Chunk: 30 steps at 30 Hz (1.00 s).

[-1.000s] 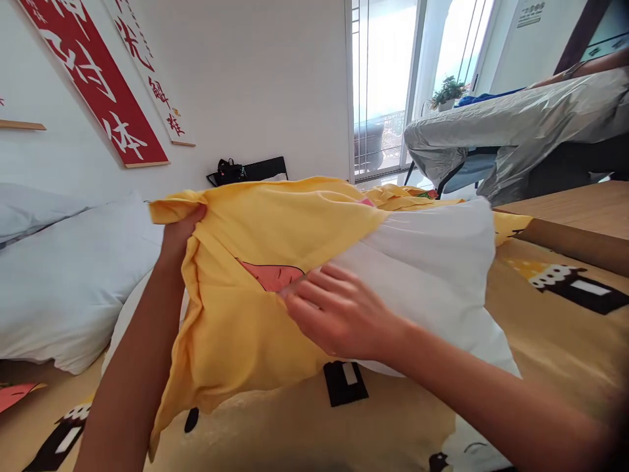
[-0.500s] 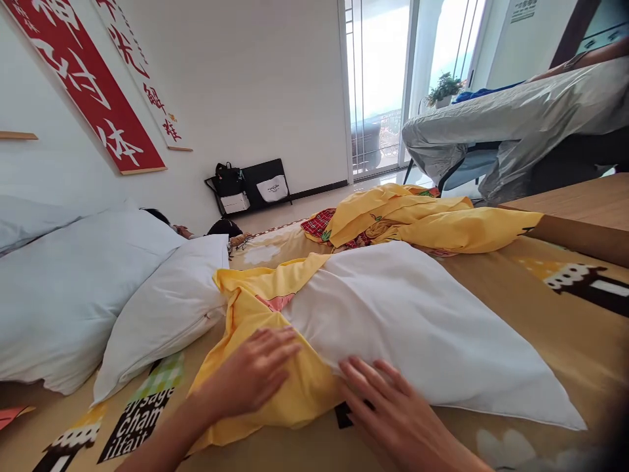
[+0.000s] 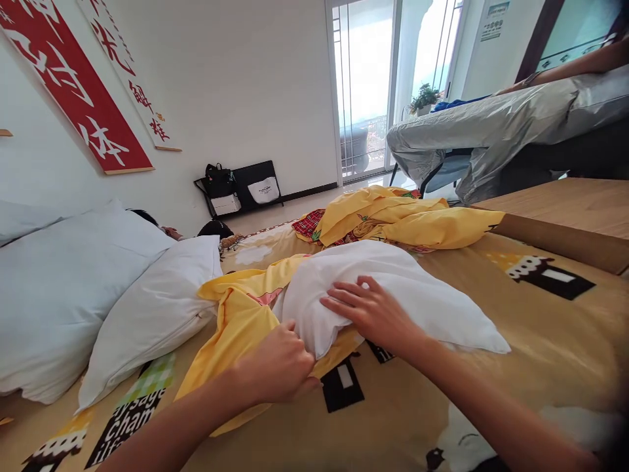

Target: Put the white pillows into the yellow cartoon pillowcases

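Observation:
A white pillow (image 3: 417, 282) lies on the bed, its left end partly inside a yellow pillowcase (image 3: 236, 328). My left hand (image 3: 280, 364) is closed in a fist at the near edge of the pillowcase opening, with the cloth apparently gripped in it; the fingertips are hidden. My right hand (image 3: 373, 311) rests on top of the pillow, fingers stretched out and pressing into it. One pillow corner pokes out between the two hands, over the yellow cloth.
More white pillows (image 3: 132, 282) lean at the left. Rumpled yellow bedding (image 3: 383, 219) lies beyond the pillow. A wooden ledge (image 3: 565, 210) borders the bed's right side. A person's arm (image 3: 570, 72) rests on a plastic-covered table (image 3: 491, 124).
My left hand has curled into a fist at the pillowcase edge. My right hand has moved up onto the pillow, which has shifted left and bunched toward the case.

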Each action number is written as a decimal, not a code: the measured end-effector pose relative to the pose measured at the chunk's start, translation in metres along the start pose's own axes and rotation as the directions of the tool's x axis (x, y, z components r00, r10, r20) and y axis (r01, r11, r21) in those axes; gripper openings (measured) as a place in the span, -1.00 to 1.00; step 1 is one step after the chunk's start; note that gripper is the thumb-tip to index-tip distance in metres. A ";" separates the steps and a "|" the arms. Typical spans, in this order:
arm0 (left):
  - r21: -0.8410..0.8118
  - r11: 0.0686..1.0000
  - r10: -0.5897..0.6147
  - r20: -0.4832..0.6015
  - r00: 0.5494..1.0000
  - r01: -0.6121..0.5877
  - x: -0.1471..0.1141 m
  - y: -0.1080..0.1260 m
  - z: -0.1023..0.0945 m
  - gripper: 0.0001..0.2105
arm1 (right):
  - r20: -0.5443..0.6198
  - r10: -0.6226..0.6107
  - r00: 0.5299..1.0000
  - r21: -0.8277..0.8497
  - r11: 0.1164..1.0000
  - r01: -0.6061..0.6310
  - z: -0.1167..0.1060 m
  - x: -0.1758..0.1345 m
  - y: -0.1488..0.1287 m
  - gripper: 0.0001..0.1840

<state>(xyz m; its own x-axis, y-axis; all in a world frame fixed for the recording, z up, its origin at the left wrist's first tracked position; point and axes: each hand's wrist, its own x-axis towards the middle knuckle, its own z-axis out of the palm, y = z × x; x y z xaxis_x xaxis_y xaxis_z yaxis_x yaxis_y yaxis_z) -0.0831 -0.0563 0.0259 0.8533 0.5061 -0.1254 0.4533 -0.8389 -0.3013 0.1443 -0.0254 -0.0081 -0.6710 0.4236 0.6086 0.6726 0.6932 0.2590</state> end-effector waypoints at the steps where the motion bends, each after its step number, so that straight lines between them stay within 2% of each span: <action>1: -0.011 1.000 0.019 -0.007 1.000 -0.019 0.000 0.003 -0.005 -0.71 | 0.047 -0.020 0.999 0.018 1.000 0.019 -0.006 0.017 0.000 -0.62; 3: -0.041 0.998 0.055 -0.035 0.998 -0.057 0.007 0.010 -0.010 -0.83 | 0.163 -0.055 0.985 0.057 0.997 0.046 -0.017 0.052 0.000 -0.69; 5: -0.074 0.993 0.088 -0.114 0.990 -0.096 0.018 0.016 -0.011 -0.92 | 0.262 -0.074 0.962 0.107 0.993 0.047 -0.028 0.085 -0.001 -0.71; 7: -0.090 0.987 0.105 -0.245 0.964 -0.130 0.030 0.019 -0.012 -0.89 | 0.319 -0.083 0.944 0.171 0.985 0.029 -0.033 0.110 -0.001 -0.69; 9: -0.103 0.985 0.086 -0.387 0.918 -0.136 0.035 0.017 -0.014 -0.84 | 0.335 -0.080 0.939 0.250 0.968 -0.007 -0.029 0.123 0.001 -0.62; 11: -0.167 0.981 0.006 -0.474 0.881 -0.097 0.032 0.007 -0.018 -0.76 | 0.381 -0.046 0.923 0.375 0.920 -0.109 -0.016 0.118 0.005 -0.64; 13: -0.269 0.962 -0.103 -0.488 0.867 -0.037 0.023 -0.011 -0.018 -0.69 | 0.496 -0.041 0.867 0.491 0.837 -0.241 0.003 0.099 0.007 -0.74; 15: -0.395 0.918 -0.229 -0.432 0.872 0.045 0.015 -0.032 -0.011 -0.70 | 0.609 -0.107 0.786 0.557 0.764 -0.327 0.019 0.073 0.008 -0.83; 17: -0.534 0.836 -0.352 -0.346 0.870 0.126 0.014 -0.050 -0.001 -0.73 | 0.657 -0.200 0.727 0.606 0.714 -0.350 0.029 0.050 0.008 -0.88; 19: -0.642 0.753 -0.417 -0.293 0.860 0.146 0.020 -0.062 0.008 -0.70 | 0.660 -0.266 0.703 0.668 0.636 -0.387 0.029 0.036 0.008 -0.86; 20: -0.666 0.733 -0.437 -0.310 0.844 0.135 0.026 -0.066 0.011 -0.67 | 0.650 -0.282 0.706 0.699 0.587 -0.409 0.028 0.033 0.009 -0.83; 21: -0.672 0.729 -0.470 -0.354 0.808 0.129 0.033 -0.069 0.013 -0.64 | 0.635 -0.290 0.716 0.728 0.536 -0.428 0.026 0.032 0.011 -0.79; 22: -0.666 0.733 -0.514 -0.410 0.754 0.138 0.041 -0.070 0.014 -0.62 | 0.618 -0.286 0.733 0.751 0.490 -0.442 0.024 0.033 0.013 -0.75; 24: -0.648 0.735 -0.607 -0.500 0.617 0.198 0.058 -0.071 0.018 -0.60 | 0.603 -0.257 0.755 0.774 0.421 -0.474 0.025 0.036 0.017 -0.70; 25: -0.643 0.731 -0.635 -0.517 0.574 0.229 0.066 -0.070 0.023 -0.60 | 0.608 -0.246 0.755 0.774 0.395 -0.494 0.027 0.038 0.019 -0.70; 26: -0.635 0.732 -0.641 -0.518 0.567 0.248 0.073 -0.068 0.030 -0.61 | 0.619 -0.243 0.747 0.769 0.381 -0.513 0.030 0.038 0.020 -0.72; 28: -0.607 0.757 -0.596 -0.492 0.634 0.241 0.085 -0.063 0.050 -0.66 | 0.640 -0.255 0.725 0.757 0.373 -0.537 0.036 0.036 0.021 -0.78; 30: -0.576 0.786 -0.541 -0.462 0.703 0.225 0.088 -0.056 0.070 -0.70 | 0.635 -0.262 0.726 0.766 0.335 -0.549 0.037 0.029 0.019 -0.84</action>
<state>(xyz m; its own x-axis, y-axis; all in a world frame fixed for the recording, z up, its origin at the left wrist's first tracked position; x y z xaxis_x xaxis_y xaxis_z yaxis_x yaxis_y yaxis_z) -0.0516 0.0489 -0.0339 0.4737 0.7168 0.5116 0.6969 -0.6603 0.2799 0.1258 0.0214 -0.0135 -0.8620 0.4965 -0.1026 0.3548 0.4462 -0.8216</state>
